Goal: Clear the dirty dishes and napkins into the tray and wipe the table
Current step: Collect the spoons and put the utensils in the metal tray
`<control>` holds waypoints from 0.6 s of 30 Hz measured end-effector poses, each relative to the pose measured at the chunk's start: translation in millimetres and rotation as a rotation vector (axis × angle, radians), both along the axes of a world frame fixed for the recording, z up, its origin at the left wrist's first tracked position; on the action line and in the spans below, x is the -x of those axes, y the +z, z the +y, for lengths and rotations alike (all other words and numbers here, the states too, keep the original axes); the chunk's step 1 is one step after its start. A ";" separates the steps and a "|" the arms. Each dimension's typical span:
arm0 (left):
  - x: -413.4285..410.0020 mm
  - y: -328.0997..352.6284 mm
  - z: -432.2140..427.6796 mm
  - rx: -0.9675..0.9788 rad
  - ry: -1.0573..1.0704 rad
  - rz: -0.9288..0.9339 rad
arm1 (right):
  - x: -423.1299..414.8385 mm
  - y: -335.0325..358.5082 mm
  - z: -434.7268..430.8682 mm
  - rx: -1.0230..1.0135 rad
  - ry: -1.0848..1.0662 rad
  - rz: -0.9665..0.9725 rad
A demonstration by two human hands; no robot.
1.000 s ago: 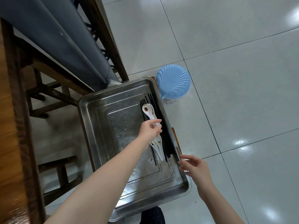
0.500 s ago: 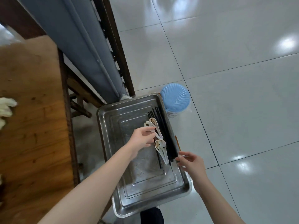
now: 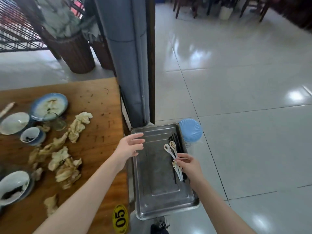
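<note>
"05" in black on a yellow oval tag [image 3: 120, 220] at the wooden table's [image 3: 101, 132] near edge

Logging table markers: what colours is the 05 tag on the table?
The tag is yellow, black digits; head view.

The tray [image 3: 157, 174] is dull silver-grey steel, smudged darker towards the middle. The spoons [image 3: 172, 145] are white, stained brown in their hollows, and the chopsticks [image 3: 178, 143] are black. The stool [image 3: 190, 130] is pale blue with a fan of shell-like ridges. The table [image 3: 101, 135] is warm orange-brown wood grain flecked with dark specks, and its napkins [image 3: 76, 128] are cream blotched yellow-brown. The plate [image 3: 63, 101] is white inside a blue rim. The number tag [image 3: 120, 220] is yellow with black digits. The floor [image 3: 244, 107] is glossy pale grey tile with thin dark joints.
</note>
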State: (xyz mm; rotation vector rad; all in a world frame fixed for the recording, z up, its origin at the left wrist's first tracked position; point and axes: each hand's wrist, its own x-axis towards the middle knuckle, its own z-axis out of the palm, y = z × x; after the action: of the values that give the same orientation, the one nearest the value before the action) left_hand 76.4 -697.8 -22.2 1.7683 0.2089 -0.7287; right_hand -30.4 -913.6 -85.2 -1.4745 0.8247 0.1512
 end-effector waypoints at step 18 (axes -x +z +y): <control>66.3 69.8 261.8 0.152 0.438 -0.080 | -63.2 97.4 205.2 0.123 0.378 -0.163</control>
State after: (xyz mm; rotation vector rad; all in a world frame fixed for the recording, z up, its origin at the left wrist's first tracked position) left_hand 10.0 -436.0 47.6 1.5316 0.4575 -0.3466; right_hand 32.8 -708.4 12.1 -1.7247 0.4238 0.2629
